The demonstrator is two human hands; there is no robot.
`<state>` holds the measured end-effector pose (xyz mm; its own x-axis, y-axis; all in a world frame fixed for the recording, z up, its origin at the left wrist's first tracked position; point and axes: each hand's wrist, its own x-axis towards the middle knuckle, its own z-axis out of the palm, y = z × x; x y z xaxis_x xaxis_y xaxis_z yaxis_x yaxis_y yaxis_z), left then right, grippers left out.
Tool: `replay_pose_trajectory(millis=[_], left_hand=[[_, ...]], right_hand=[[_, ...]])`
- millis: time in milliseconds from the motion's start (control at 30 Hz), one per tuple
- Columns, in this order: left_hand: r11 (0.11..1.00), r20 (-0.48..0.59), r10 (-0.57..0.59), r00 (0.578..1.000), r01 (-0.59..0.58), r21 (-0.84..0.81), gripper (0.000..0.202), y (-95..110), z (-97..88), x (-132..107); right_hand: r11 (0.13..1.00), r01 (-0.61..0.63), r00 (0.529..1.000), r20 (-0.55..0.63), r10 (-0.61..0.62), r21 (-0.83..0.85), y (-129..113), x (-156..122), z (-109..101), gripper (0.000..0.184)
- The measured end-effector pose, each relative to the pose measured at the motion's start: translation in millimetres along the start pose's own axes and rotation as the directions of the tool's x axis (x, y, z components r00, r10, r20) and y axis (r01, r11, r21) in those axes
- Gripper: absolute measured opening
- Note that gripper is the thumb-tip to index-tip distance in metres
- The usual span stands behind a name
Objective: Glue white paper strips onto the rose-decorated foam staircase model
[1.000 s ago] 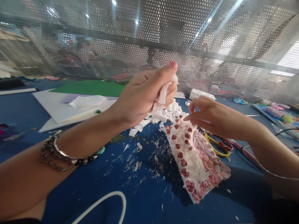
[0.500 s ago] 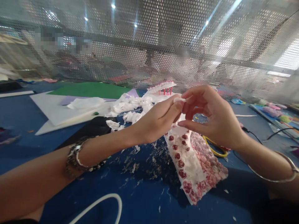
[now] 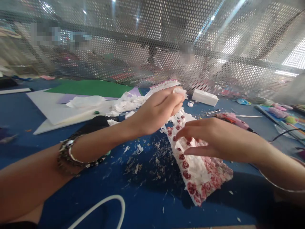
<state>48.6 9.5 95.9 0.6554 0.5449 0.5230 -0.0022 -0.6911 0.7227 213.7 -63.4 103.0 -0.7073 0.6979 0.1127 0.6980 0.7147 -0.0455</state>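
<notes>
My left hand (image 3: 158, 109) is closed around a crumpled bit of white tissue paper (image 3: 179, 91), raised above the table. Below it and to the right lies a long white panel (image 3: 199, 173), edged with dark red paper rosettes (image 3: 187, 175) and covered on one side with pink ones. Over the panel's middle hovers my right hand (image 3: 207, 140), its thumb apart from its bent fingers. A small white scrap (image 3: 180, 144) shows by those fingertips; whether they touch it, I cannot tell.
Torn tissue (image 3: 126, 103) is heaped beyond my left arm, near green and white sheets (image 3: 90, 88). Paper shreds (image 3: 157, 159) litter the blue table. A pink glue gun (image 3: 235, 121), a white box (image 3: 205, 97) and a white cable (image 3: 120, 203) lie around. Perforated metal (image 3: 157, 28) stands behind.
My right hand has come away from my left and moved down over the panel, opening the view of the white box and glue gun. My left hand rose slightly, still holding the tissue paper.
</notes>
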Motion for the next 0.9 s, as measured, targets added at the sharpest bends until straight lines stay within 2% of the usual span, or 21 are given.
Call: replay_pose_trajectory(millis=[67,133,200,333,533,633,800,900], left_hand=[[0.998,-0.009,-0.016,1.0,0.016,0.066,0.037,1,-0.4,1],[0.994,0.002,-0.042,0.999,0.041,0.099,0.038,2,-0.1,0],[0.995,0.023,-0.048,0.999,0.046,0.084,0.037,2,0.5,-1],[0.998,0.052,-0.039,0.998,0.036,0.048,0.035,3,0.9,-3],[0.999,0.065,-0.041,0.997,0.039,0.036,0.036,2,0.6,-2],[0.998,0.062,-0.039,0.997,0.035,0.053,0.037,1,0.7,-1],[0.997,0.043,-0.041,0.998,0.038,0.06,0.036,3,1.3,-1],[0.998,0.044,-0.043,0.998,0.041,0.057,0.035,4,0.9,-2]], right_hand=[[0.987,-0.008,0.999,0.035,0.014,-0.159,-3,5,12,0.022],[0.974,0.034,0.997,0.073,-0.018,-0.226,-2,9,21,0.017],[0.972,0.105,0.991,0.106,-0.083,-0.211,-1,11,26,0.01],[0.965,0.183,0.975,0.156,-0.155,-0.187,1,11,24,0.017],[0.972,0.191,0.973,0.155,-0.169,-0.139,7,5,16,0.019],[0.962,0.212,0.97,0.156,-0.186,-0.173,10,5,18,0.02],[0.952,0.176,0.976,0.171,-0.136,-0.249,4,9,24,0.015],[0.96,0.177,0.98,0.132,-0.151,-0.216,3,8,18,0.014]])
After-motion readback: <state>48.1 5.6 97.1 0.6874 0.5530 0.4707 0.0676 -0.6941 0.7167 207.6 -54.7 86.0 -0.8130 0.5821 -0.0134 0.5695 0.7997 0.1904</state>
